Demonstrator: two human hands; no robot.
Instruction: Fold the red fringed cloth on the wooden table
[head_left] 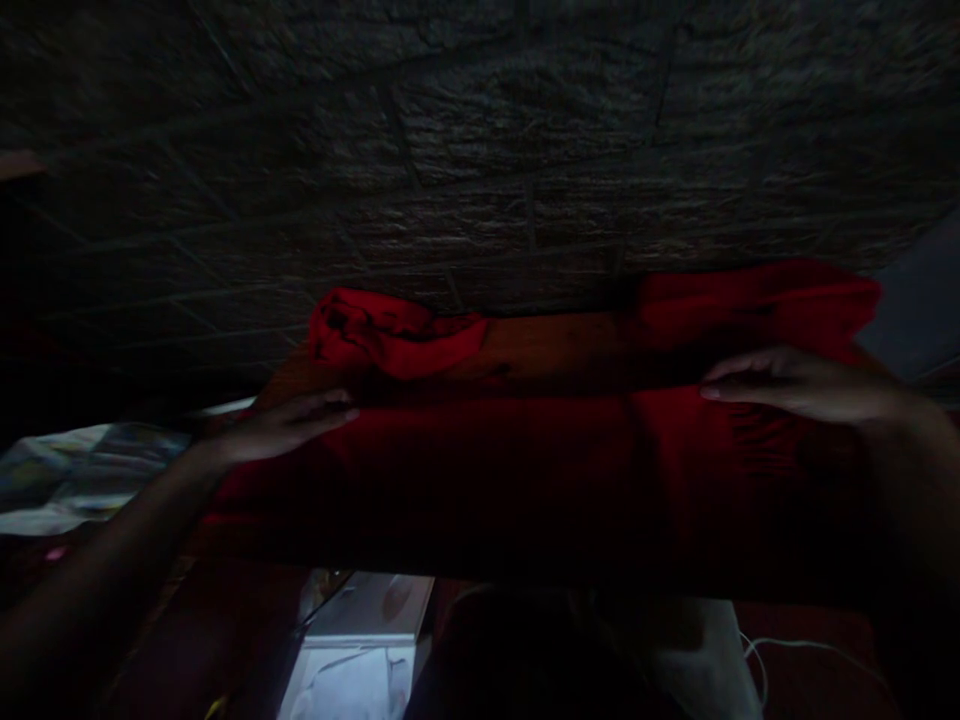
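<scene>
A long red fringed scarf (487, 440) is stretched out flat across a wooden table, its near part lost in shadow. At the scarf's far edge, toward the left, my left hand (292, 425) pinches the cloth between thumb and fingers. My right hand (802, 385) grips the same edge on the right, just beside the dark fringe (761, 440). Behind the scarf on the left lies a crumpled red cloth (397, 335) with dark marks. Another red cloth (757, 300) is heaped at the back right, beyond my right hand.
A rough block wall (480, 150) rises directly behind the wooden table (551, 340). At the left is a pale patterned cloth or bag (90, 470). Below the table's near edge are a white box (367, 610) and a white cable (810, 645). The light is very dim.
</scene>
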